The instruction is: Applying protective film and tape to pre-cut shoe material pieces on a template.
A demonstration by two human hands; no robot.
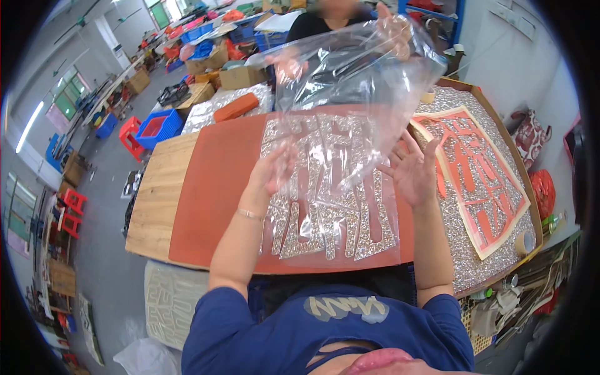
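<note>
Shoe-upper-like cut pieces covered in silver glitter (325,219) lie in rows on a red-brown mat (212,187), on a clear film. Above their far part hangs a loose clear plastic sheet (356,81), raised by a co-worker's two hands across the table. My left hand (278,167) is at the left side of the pieces near the sheet's lower edge, fingers apart and slightly bent. On the right, my right hand (411,167) is palm up with fingers spread, beside the sheet's hanging edge. Neither hand grips anything.
A glittery sheet in a shallow box (456,269) stands at the right, bearing a cream-framed red template (494,187) and a tape roll (525,242). Bare wood (162,194) extends left of the mat. Behind it are a red-brown block (235,107) and blue crates (159,128).
</note>
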